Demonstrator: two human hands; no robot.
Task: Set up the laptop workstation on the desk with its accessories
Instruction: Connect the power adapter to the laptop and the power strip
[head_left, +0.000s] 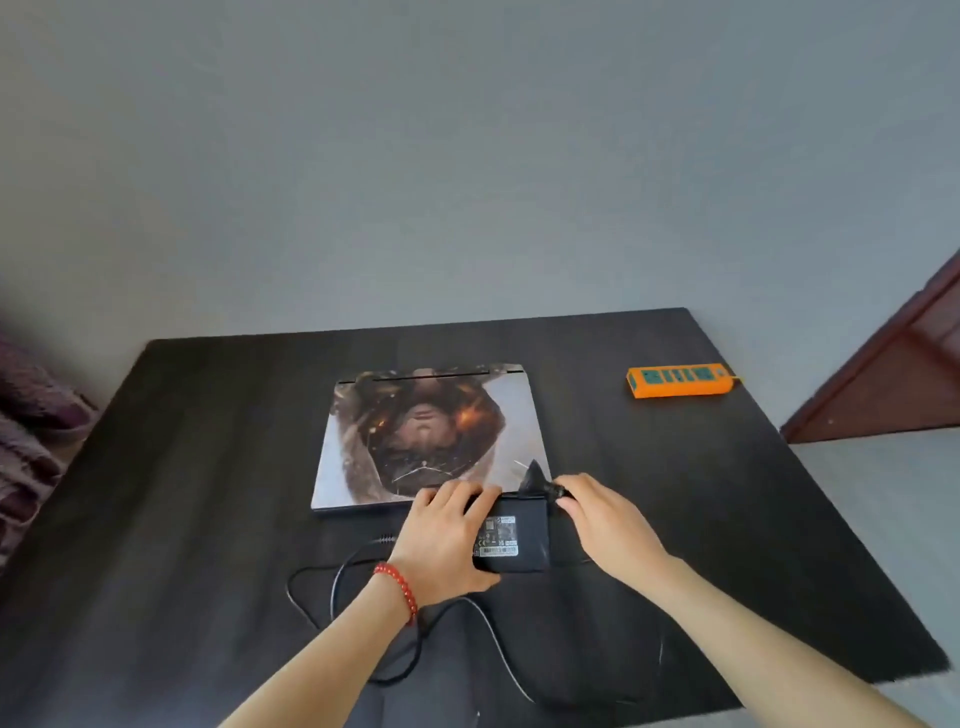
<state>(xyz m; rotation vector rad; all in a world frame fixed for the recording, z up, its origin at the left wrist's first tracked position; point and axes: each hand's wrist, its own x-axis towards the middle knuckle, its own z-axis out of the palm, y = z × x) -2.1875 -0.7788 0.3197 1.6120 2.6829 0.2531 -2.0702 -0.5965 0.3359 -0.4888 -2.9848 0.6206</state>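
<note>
A closed laptop (431, 431) with a printed picture on its lid lies flat at the middle of the dark desk (208, 467). Just in front of it sits a black power adapter brick (514, 538) with a white label. My left hand (441, 540), with a red bead bracelet on the wrist, grips the brick's left side. My right hand (605, 525) pinches the black wall plug (535, 480) at the brick's far right corner, over the laptop's near edge. The adapter's black cable (363, 577) loops on the desk below my arms.
An orange power strip (678, 380) with green sockets lies at the desk's far right. A purple cloth (31, 431) sits off the left edge. A dark red door frame (893, 374) stands to the right, beyond the desk. A grey wall rises behind.
</note>
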